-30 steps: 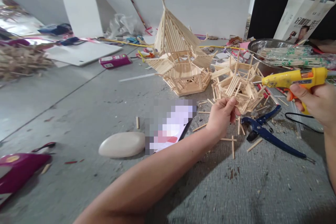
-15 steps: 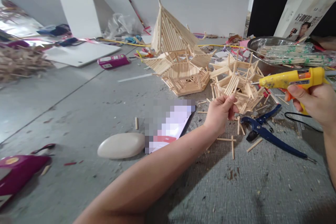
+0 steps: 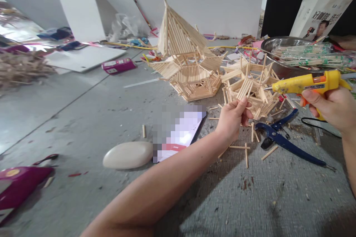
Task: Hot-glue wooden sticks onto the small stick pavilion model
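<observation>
Between thumb and fingers, my left hand (image 3: pixel 235 114) pinches a small panel of wooden sticks (image 3: pixel 246 88) laid side by side. The panel stands up in front of a low, unroofed stick model (image 3: pixel 257 107), and I cannot tell whether they touch. My right hand (image 3: pixel 330 105) is wrapped round a yellow hot glue gun (image 3: pixel 297 83), a finger at its orange trigger. The gun's nozzle points left, a short way right of the panel. Behind and to the left rises a stick pavilion (image 3: pixel 185 37) with a pointed roof.
Blue-handled cutters (image 3: pixel 292 148) lie below the glue gun among loose cut sticks (image 3: pixel 247 155). A phone (image 3: pixel 180 133) and a pale rounded object (image 3: pixel 128 154) are left of my forearm. Bagged sticks fill a metal bowl (image 3: pixel 268 46). Purple packages (image 3: pixel 119 66) lie at left.
My right hand and the glue gun have shifted slightly left and up. My left hand keeps its pinch on the stick panel almost in place. The camera view has moved a little.
</observation>
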The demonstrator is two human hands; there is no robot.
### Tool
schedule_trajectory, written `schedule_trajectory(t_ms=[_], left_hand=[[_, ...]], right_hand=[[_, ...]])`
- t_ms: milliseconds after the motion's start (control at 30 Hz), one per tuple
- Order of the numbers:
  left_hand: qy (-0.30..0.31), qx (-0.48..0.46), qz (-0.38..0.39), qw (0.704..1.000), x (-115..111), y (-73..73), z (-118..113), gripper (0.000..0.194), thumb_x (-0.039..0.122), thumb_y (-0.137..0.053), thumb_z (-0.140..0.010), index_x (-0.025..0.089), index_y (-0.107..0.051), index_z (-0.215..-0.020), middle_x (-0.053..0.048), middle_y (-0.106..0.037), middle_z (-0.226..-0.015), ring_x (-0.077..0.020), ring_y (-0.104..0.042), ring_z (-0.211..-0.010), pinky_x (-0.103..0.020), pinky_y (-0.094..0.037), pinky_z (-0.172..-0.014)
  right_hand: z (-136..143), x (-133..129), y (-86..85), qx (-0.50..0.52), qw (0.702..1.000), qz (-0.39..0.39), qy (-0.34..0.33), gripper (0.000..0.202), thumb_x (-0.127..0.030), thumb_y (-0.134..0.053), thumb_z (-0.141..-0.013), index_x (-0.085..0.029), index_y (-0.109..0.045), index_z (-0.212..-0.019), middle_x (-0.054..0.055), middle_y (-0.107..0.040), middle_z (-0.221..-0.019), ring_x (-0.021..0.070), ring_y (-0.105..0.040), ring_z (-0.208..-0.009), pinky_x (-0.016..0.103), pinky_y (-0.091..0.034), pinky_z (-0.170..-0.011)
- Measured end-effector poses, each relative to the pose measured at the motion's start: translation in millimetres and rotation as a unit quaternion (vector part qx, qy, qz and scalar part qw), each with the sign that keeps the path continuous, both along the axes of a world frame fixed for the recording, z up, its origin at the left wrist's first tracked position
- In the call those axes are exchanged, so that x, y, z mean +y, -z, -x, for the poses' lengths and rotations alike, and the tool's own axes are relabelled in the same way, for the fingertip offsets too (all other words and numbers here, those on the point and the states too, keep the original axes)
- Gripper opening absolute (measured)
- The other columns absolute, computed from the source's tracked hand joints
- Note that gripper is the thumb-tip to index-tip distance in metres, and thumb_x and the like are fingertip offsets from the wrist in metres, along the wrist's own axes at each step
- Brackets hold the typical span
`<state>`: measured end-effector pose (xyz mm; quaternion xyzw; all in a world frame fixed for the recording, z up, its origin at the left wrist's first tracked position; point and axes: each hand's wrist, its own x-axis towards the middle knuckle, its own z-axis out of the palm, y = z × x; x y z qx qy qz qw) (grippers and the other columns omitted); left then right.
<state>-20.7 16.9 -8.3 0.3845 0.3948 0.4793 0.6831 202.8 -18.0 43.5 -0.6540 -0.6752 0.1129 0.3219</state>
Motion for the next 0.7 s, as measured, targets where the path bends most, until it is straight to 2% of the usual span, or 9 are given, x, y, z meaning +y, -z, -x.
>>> schedule_trajectory(t_ms=[133,267,367,400,467,533,600,700], left_hand=[[-0.017,0.010,-0.004,1.000,0,1.0,-3,0.027,0.036,-0.051,-0.085,0.015,-0.051,-0.067,0.005,-0.053,-0.042,-0.0030,-0.039,-0.028,-0.016,-0.025,-0.031],[-0.028,0.022,-0.010,0.999,0,3.0,-5,0.028,0.040,-0.053,-0.082,0.016,-0.049,-0.068,0.006,-0.053,-0.043,-0.0029,-0.039,-0.028,-0.016,-0.025,-0.030],[-0.029,0.014,-0.019,0.999,1,4.0,-6,0.027,0.040,-0.054,-0.082,0.017,-0.049,-0.069,0.006,-0.054,-0.044,-0.0032,-0.039,-0.028,-0.016,-0.025,-0.030],[-0.029,0.011,-0.021,0.999,1,4.2,-6,0.027,0.039,-0.053,-0.082,0.017,-0.049,-0.069,0.006,-0.054,-0.044,-0.0034,-0.040,-0.028,-0.016,-0.025,-0.030],[-0.031,0.008,-0.023,0.999,1,4.3,-5,0.026,0.038,-0.052,-0.083,0.017,-0.049,-0.069,0.006,-0.054,-0.043,-0.0038,-0.039,-0.027,-0.016,-0.025,-0.030],[-0.032,0.011,-0.024,0.999,0,4.2,-5,0.025,0.037,-0.051,-0.084,0.017,-0.049,-0.069,0.006,-0.054,-0.043,-0.0038,-0.039,-0.027,-0.016,-0.025,-0.030],[-0.033,0.017,-0.026,0.999,0,4.0,-6,0.026,0.037,-0.051,-0.084,0.017,-0.049,-0.068,0.006,-0.054,-0.043,-0.0036,-0.039,-0.027,-0.016,-0.025,-0.030],[-0.034,0.025,-0.029,0.999,0,3.8,-6,0.026,0.038,-0.051,-0.084,0.017,-0.049,-0.068,0.006,-0.053,-0.043,-0.0033,-0.039,-0.027,-0.016,-0.025,-0.030]], right_hand=[[3,-1,-5.3,0.085,0.995,0.049,0.030,0.040,-0.060,-0.053,-0.072,-0.023,-0.057,-0.060,-0.003,-0.046,-0.039,0.0110,-0.042,-0.035,0.027,-0.033,-0.036],[3,0,-3.6,0.084,0.995,0.047,0.029,0.039,-0.059,-0.054,-0.072,-0.022,-0.058,-0.061,-0.003,-0.048,-0.040,0.0103,-0.043,-0.035,0.027,-0.034,-0.037],[7,0,-3.5,0.160,0.986,0.035,0.017,0.033,-0.055,-0.060,-0.069,-0.022,-0.059,-0.067,-0.002,-0.055,-0.050,0.0096,-0.043,-0.036,0.027,-0.033,-0.036],[9,-1,-5.1,0.215,0.976,0.035,0.002,0.032,-0.054,-0.061,-0.069,-0.022,-0.059,-0.071,-0.001,-0.057,-0.055,0.0096,-0.044,-0.036,0.027,-0.034,-0.036],[17,-1,-10.9,0.345,0.937,0.042,-0.037,0.030,-0.052,-0.060,-0.071,-0.023,-0.059,-0.077,0.000,-0.059,-0.060,0.0110,-0.048,-0.039,0.028,-0.037,-0.038],[27,1,-18.6,0.442,0.893,0.058,-0.062,0.029,-0.051,-0.053,-0.076,-0.023,-0.059,-0.077,0.001,-0.059,-0.063,0.0149,-0.057,-0.051,0.031,-0.046,-0.049],[39,4,-25.5,0.486,0.867,0.087,-0.070,0.031,-0.051,-0.044,-0.081,-0.024,-0.059,-0.081,0.003,-0.062,-0.071,0.0192,-0.063,-0.070,0.036,-0.050,-0.062],[58,11,-31.3,0.503,0.853,0.115,-0.086,0.031,-0.051,-0.041,-0.083,-0.026,-0.059,-0.088,0.004,-0.065,-0.089,0.0218,-0.062,-0.094,0.038,-0.049,-0.074]])
